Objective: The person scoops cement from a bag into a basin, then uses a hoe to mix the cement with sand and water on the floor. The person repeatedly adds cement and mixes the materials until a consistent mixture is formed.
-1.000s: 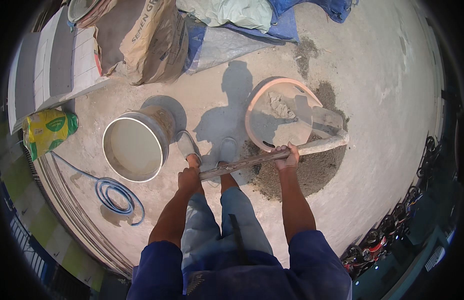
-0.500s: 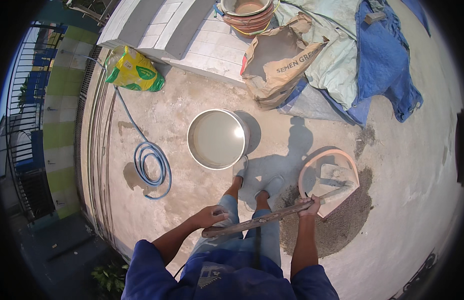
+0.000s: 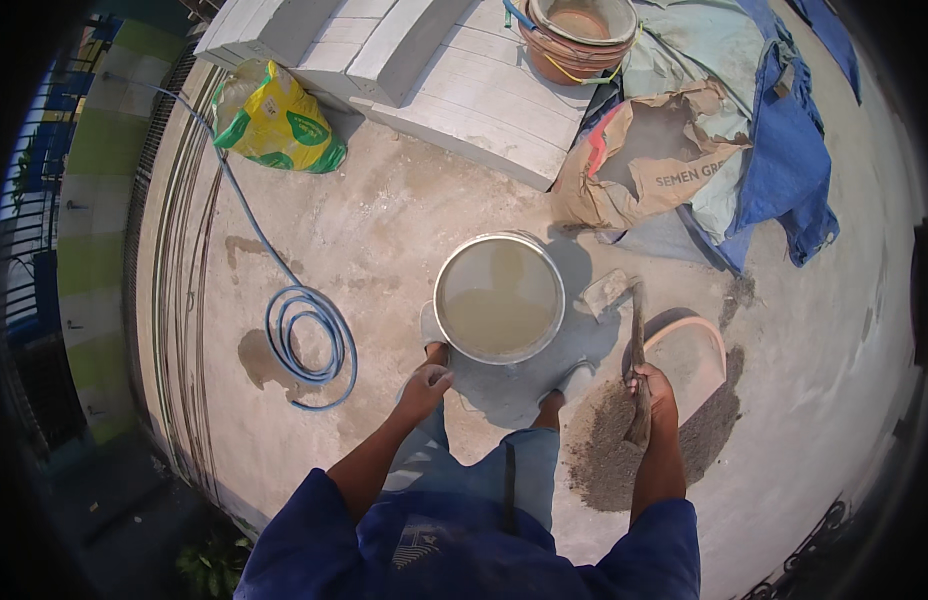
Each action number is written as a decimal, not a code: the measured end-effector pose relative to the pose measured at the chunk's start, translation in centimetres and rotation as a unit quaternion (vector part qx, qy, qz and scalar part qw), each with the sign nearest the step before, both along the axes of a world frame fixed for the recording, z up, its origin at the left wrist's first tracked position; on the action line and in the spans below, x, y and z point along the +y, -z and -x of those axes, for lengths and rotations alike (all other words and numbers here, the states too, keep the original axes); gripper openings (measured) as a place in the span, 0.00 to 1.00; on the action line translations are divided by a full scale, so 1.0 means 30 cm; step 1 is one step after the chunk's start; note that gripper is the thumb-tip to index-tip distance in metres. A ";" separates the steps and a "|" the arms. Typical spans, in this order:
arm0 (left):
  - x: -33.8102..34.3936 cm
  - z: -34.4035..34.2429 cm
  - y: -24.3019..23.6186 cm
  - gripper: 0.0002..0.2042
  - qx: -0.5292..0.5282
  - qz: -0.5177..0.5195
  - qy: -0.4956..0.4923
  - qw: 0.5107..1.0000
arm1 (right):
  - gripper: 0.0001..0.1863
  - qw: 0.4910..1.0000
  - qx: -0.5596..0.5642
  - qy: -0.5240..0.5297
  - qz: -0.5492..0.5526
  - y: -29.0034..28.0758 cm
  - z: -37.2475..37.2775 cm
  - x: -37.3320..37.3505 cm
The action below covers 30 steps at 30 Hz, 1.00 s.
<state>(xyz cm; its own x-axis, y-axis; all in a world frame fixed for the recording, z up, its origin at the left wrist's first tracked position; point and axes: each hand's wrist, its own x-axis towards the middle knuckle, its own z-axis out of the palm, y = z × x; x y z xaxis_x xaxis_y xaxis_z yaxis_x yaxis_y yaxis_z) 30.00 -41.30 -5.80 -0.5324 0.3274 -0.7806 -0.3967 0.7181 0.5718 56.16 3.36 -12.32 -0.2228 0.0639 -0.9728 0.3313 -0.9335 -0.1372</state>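
Observation:
My right hand (image 3: 656, 392) grips the wooden handle of a short hoe (image 3: 639, 320), held nearly upright in the picture with its flat, pale-crusted blade pointing away from me. Under that hand lies a heap of grey sandy material (image 3: 609, 455), partly covered by an orange-rimmed plastic pan (image 3: 696, 370). My left hand (image 3: 424, 390) hangs over my left leg, its fingers curled in and nothing seen in them. Between the hands and a bit farther off stands a round white bucket (image 3: 439, 305) with cloudy greyish water. The hoe's blade is to the right of the bucket, apart from it.
A torn brown paper sack (image 3: 624, 205) of grey powder sits beyond the bucket, against blue and pale tarps (image 3: 779, 200). Stacked buckets (image 3: 564, 68) rest on white steps (image 3: 464, 110). At left are a yellow-green bag (image 3: 284, 125) and a coiled blue hose (image 3: 329, 345).
The hoe has swung from lying across my legs to pointing away from me, its blade lifted out of the pan and toward the bucket. My left hand is now clear of the handle's end.

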 end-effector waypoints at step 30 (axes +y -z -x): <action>0.982 0.923 0.697 0.45 -0.222 -0.098 0.608 0.756 | 0.36 0.954 -0.106 0.238 -0.146 0.370 0.630 -1.007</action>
<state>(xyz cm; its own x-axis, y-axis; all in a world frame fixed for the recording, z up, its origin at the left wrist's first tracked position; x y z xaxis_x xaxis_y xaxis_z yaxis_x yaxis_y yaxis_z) 2.31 -11.83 -26.71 0.5551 0.4967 -0.6672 0.3042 0.6253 0.7186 37.26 -26.86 -23.43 0.0986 0.3837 -0.9182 -0.0712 -0.9176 -0.3911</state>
